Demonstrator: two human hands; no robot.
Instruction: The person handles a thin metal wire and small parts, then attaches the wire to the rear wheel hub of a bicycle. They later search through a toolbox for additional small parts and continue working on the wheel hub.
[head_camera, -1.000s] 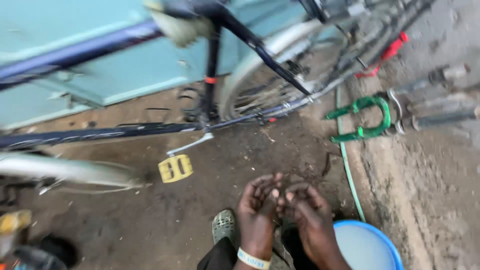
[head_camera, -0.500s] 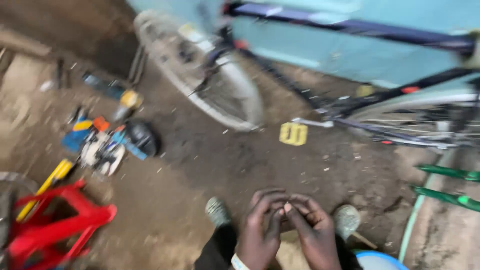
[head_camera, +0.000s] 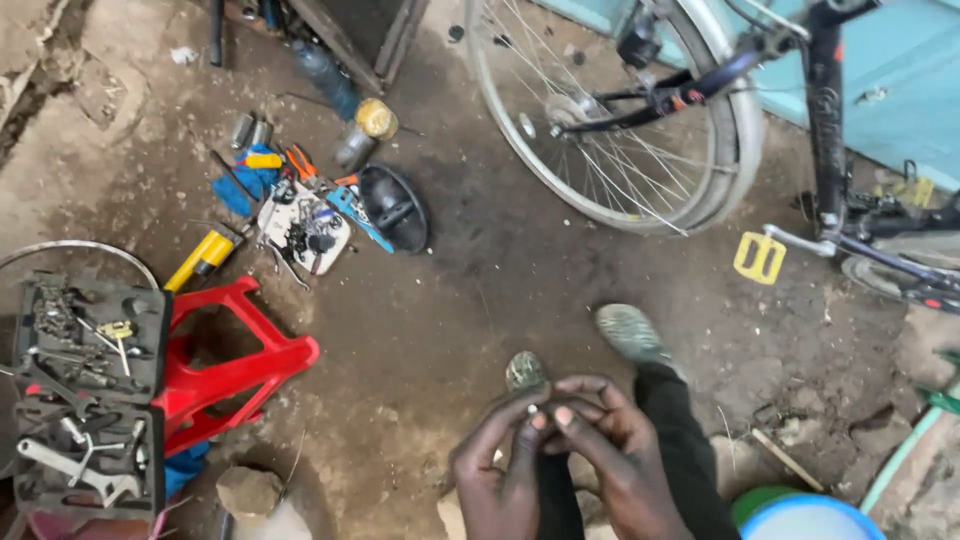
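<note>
While the head view looks down at a dirt floor (head_camera: 470, 300), the left hand (head_camera: 500, 465) and right hand (head_camera: 615, 450) meet above the person's knees, fingertips pressed together around a tiny pale part (head_camera: 533, 409) pinched between them. It is too small to identify. It looks hard and light, and probably slippery in greasy fingers, so a firm fingertip pinch across its sides seems the safest hold. Around the hands lie a red stool (head_camera: 235, 365) tipped on its side, an open black tool case (head_camera: 85, 395), scattered tools (head_camera: 300, 215) and a blue basin (head_camera: 805, 518). A bicycle (head_camera: 830, 130) stands beyond, its wheel (head_camera: 610, 110) and yellow pedal (head_camera: 760, 257) well apart from the hands.
</note>
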